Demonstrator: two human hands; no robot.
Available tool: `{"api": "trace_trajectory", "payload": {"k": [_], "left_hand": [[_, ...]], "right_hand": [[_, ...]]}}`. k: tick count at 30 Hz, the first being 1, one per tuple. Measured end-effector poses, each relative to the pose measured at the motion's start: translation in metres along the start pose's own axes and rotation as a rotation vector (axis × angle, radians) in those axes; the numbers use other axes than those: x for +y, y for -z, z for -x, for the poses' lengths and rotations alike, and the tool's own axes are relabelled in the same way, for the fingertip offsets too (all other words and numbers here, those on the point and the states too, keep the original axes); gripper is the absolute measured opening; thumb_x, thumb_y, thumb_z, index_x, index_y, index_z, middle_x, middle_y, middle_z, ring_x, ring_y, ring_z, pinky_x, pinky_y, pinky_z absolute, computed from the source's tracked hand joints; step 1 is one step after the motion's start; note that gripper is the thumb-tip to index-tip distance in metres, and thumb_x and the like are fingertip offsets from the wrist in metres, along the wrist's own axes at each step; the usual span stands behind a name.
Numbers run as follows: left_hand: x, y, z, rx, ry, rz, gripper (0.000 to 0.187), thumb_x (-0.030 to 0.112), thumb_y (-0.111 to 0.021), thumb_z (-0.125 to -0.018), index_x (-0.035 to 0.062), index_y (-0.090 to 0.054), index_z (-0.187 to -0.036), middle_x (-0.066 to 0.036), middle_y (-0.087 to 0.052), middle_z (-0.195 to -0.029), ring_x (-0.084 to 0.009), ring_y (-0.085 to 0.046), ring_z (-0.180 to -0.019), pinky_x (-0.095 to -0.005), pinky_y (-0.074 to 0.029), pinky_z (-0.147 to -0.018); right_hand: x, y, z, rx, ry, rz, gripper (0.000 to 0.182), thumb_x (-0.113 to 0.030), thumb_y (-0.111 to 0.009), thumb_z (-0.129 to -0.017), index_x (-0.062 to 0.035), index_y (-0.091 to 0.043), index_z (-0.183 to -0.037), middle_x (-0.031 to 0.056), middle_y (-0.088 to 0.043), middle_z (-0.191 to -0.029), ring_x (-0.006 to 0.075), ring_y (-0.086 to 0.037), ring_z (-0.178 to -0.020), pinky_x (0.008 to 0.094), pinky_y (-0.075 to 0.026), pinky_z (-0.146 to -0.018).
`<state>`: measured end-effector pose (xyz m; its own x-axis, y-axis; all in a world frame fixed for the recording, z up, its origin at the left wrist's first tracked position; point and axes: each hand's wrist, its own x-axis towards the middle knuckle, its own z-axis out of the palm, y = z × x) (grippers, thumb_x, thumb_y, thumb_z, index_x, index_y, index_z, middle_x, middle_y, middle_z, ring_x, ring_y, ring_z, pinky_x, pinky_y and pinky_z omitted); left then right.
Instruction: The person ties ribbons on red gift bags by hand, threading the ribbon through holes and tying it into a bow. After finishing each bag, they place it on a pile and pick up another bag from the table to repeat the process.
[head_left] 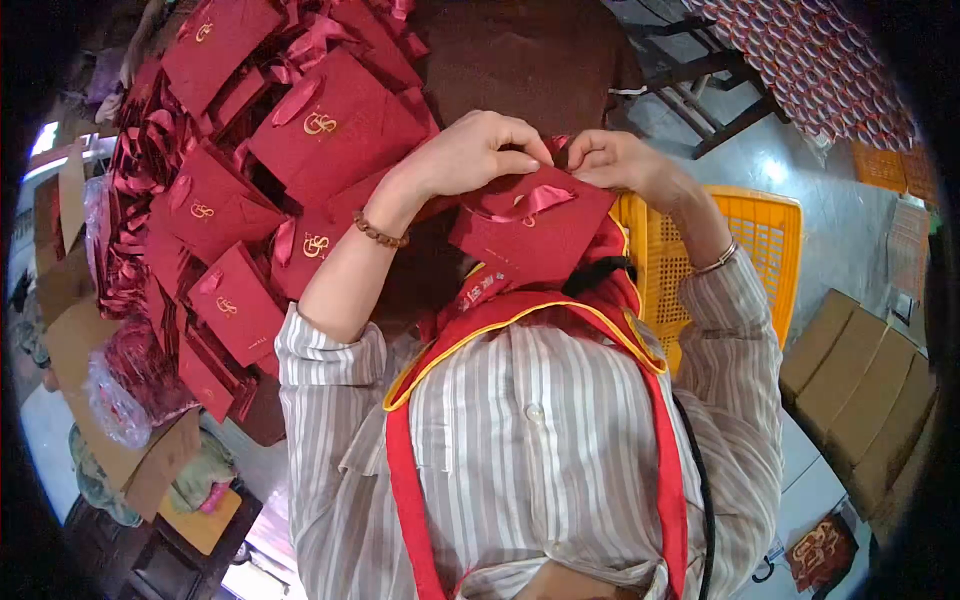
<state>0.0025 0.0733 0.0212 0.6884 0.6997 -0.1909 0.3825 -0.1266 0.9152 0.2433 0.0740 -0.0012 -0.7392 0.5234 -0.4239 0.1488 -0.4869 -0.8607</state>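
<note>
The left hand and right hand have their fingers closed at the top edge of a red paper bag with gold lettering and a glossy ribbon. The bag lies between similar red bags heaped on the brown-covered tabletop and a yellow plastic basket.

Hands: two, one bare left hand and one bare right hand. Square red paper bag with gold emblem, between the hands: one. Piled red paper bags with pink ribbons: at least five show a gold emblem; overlap prevents a total count. Brown beaded bracelet: one. Silver-coloured metal bangle: one. Red fabric apron straps: two.
</note>
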Motion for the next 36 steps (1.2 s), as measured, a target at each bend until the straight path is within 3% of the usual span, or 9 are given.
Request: {"api": "trace_trajectory", "payload": {"k": [2, 14, 17, 24, 33, 36], "left_hand": [[0.0, 0.001, 0.0, -0.014, 0.009, -0.006, 0.016, 0.008, -0.059, -0.081, 0.0009, -0.065, -0.094, -0.005, -0.061, -0.081, -0.0117, -0.056, -0.075, -0.0249, -0.043, -0.069], [-0.01, -0.003, -0.003, 0.03, -0.022, 0.021, 0.018, 0.011, -0.058, -0.081, 0.003, -0.066, -0.095, -0.009, -0.065, -0.081, -0.0159, -0.06, -0.075, -0.0285, -0.046, -0.07], [-0.009, -0.003, -0.003, -0.008, 0.023, 0.012, 0.017, 0.01, -0.057, -0.083, 0.0, -0.064, -0.096, -0.006, -0.064, -0.086, -0.0119, -0.058, -0.08, -0.0251, -0.045, -0.074], [-0.004, -0.003, -0.001, -0.027, 0.093, 0.018, 0.015, 0.012, -0.058, -0.084, -0.0015, -0.062, -0.09, -0.003, -0.063, -0.079, -0.0087, -0.055, -0.075, -0.0244, -0.044, -0.07], [0.001, -0.008, 0.002, -0.026, 0.077, 0.01, 0.013, 0.012, -0.057, -0.085, -0.0016, -0.059, -0.085, -0.001, -0.059, -0.075, -0.0066, -0.05, -0.072, -0.0238, -0.042, -0.067], [0.01, -0.007, 0.004, -0.048, 0.042, -0.035, 0.014, 0.012, -0.057, -0.084, -0.0017, -0.059, -0.084, -0.003, -0.058, -0.075, -0.0077, -0.05, -0.072, -0.0242, -0.042, -0.066]], "right_hand": [[-0.001, -0.001, 0.001, 0.025, -0.005, 0.003, 0.019, -0.009, -0.061, -0.08, -0.0044, -0.052, -0.096, -0.0015, -0.059, -0.085, 0.0055, -0.055, -0.079, 0.0162, -0.041, -0.071], [-0.001, -0.011, 0.008, 0.077, 0.038, 0.015, 0.016, -0.012, -0.056, -0.084, -0.0052, -0.049, -0.096, -0.0019, -0.057, -0.086, 0.0041, -0.051, -0.082, 0.0177, -0.038, -0.073], [0.0, -0.01, 0.008, 0.07, 0.042, 0.017, 0.015, -0.012, -0.055, -0.084, -0.0055, -0.048, -0.097, -0.002, -0.056, -0.086, 0.0038, -0.05, -0.081, 0.0177, -0.038, -0.073], [0.005, -0.008, 0.001, 0.036, 0.08, 0.036, 0.011, -0.01, -0.054, -0.086, -0.0064, -0.047, -0.093, -0.0031, -0.055, -0.084, 0.0025, -0.049, -0.079, 0.0162, -0.038, -0.068], [0.007, -0.014, 0.006, 0.254, 0.023, -0.007, 0.012, -0.007, -0.059, -0.082, -0.0082, -0.047, -0.086, -0.0048, -0.052, -0.077, 0.0025, -0.047, -0.073, 0.0162, -0.036, -0.063], [0.008, -0.011, 0.005, 0.29, 0.004, 0.147, 0.012, -0.009, -0.06, -0.082, -0.0084, -0.048, -0.083, -0.0045, -0.052, -0.077, 0.0026, -0.047, -0.073, 0.0167, -0.035, -0.063]]}}
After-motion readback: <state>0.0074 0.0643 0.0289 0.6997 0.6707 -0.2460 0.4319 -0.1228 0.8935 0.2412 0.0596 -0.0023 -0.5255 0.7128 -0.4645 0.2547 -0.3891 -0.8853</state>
